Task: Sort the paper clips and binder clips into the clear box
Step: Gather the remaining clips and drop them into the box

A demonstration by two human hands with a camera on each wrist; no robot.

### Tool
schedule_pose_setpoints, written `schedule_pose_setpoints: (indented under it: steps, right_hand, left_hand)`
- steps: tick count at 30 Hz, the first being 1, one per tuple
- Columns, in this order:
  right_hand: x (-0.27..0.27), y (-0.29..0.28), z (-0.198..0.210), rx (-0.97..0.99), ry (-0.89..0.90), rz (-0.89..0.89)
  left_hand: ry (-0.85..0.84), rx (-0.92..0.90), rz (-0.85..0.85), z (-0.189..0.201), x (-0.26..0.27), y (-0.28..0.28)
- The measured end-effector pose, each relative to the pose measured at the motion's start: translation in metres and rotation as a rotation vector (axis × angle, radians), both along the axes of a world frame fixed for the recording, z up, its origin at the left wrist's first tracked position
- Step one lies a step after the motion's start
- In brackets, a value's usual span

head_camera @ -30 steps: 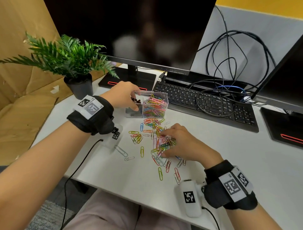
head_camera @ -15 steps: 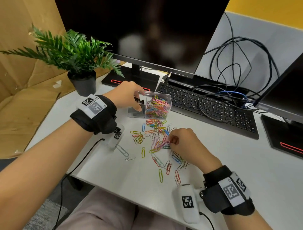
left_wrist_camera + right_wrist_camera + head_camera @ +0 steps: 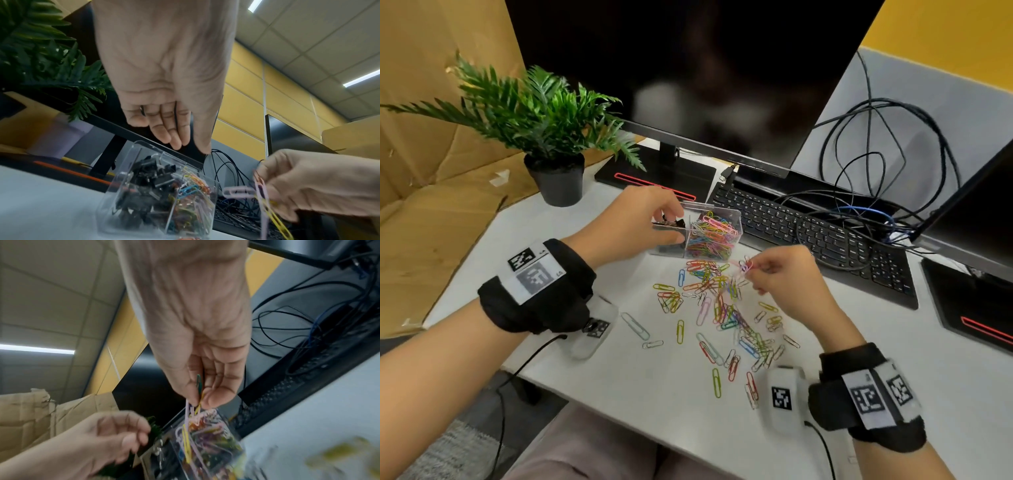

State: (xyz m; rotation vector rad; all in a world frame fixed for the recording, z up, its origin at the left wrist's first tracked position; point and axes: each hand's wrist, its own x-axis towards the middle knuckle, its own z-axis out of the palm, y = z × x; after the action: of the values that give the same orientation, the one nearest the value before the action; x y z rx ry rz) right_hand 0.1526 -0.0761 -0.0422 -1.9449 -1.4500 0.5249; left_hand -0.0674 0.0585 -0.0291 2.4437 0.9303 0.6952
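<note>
The right hand (image 3: pixel 787 277) is raised above the white desk (image 3: pixel 619 380), just right of the clear box (image 3: pixel 732 216); its thumb and fingertips pinch a small bunch of paper clips (image 3: pixel 261 193), pink and yellow ones dangling below the fingers. The left hand (image 3: pixel 633 226) has its fingers curled over the box's left side; whether it grips the wall or only rests on it cannot be told. The box stands in front of the keyboard (image 3: pixel 818 233) and is split in two: black binder clips (image 3: pixel 148 175) fill the left compartment, coloured paper clips the right. A loose scatter of paper clips (image 3: pixel 722 308) lies on the desk between the two wrists, close to the box. A potted plant (image 3: pixel 544 113) stands to the left, a dark monitor (image 3: pixel 688 68) behind
</note>
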Motion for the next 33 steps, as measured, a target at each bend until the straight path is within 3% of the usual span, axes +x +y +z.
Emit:
schedule_pose_setpoints:
  steps: [5,13,17,25,33]
  right_hand:
    - [-0.003,0.022,0.03,0.107,0.151,-0.042]
    - [-0.008,0.055,0.043,0.247,0.271,-0.171]
    - [-0.013,0.062,0.045,0.334,0.288,-0.24]
    - [-0.014,0.075,0.042,0.403,0.22,-0.28]
    - [-0.015,0.075,0.015,0.246,-0.053,-0.108]
  left_hand:
    - [-0.083,-0.174,-0.043,-0.011,-0.005,-0.005]
    - [-0.091,-0.223,-0.096,-0.003,-0.01,-0.002]
    - [0.083,-0.244,-0.15,-0.007,-0.018,0.005]
    - [0.691,-0.367,-0.419,-0.016,-0.019,-0.01]
    - [0.742,-0.329,-0.422,-0.023,-0.016,-0.01]
